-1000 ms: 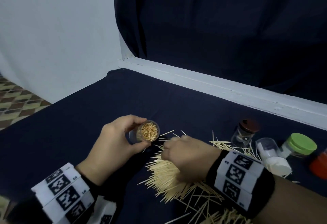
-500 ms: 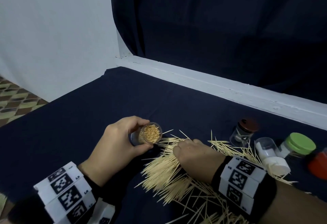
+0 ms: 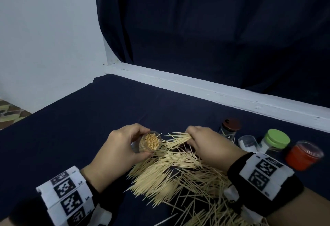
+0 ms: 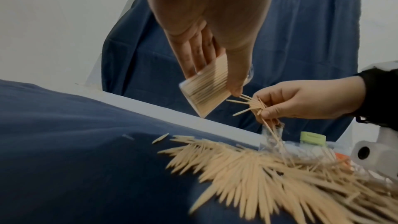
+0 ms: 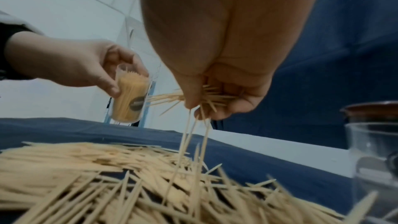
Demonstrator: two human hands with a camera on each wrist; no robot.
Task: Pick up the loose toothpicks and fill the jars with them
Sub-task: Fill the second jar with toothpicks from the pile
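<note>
Dim, soft light; blurred wrist views

**A:** how many jars were there? I counted five: the one held (image 3: pixel 150 142) at 9 o'clock, plus brown-lidded (image 3: pixel 230 129), lidless (image 3: pixel 249 142), green-lidded (image 3: pixel 275 140), red (image 3: pixel 303 155) at 3.

**B:** yep. Two hands (image 3: pixel 116 151) (image 3: pixel 210 145). Toothpicks (image 3: pixel 171 174)? Too many to count.

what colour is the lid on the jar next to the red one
Bright green lid, clearest in the head view.

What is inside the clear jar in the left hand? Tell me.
The clear jar gripped by the left hand is packed with upright toothpicks, nearly to the rim. Its far side is covered by fingers.
</note>
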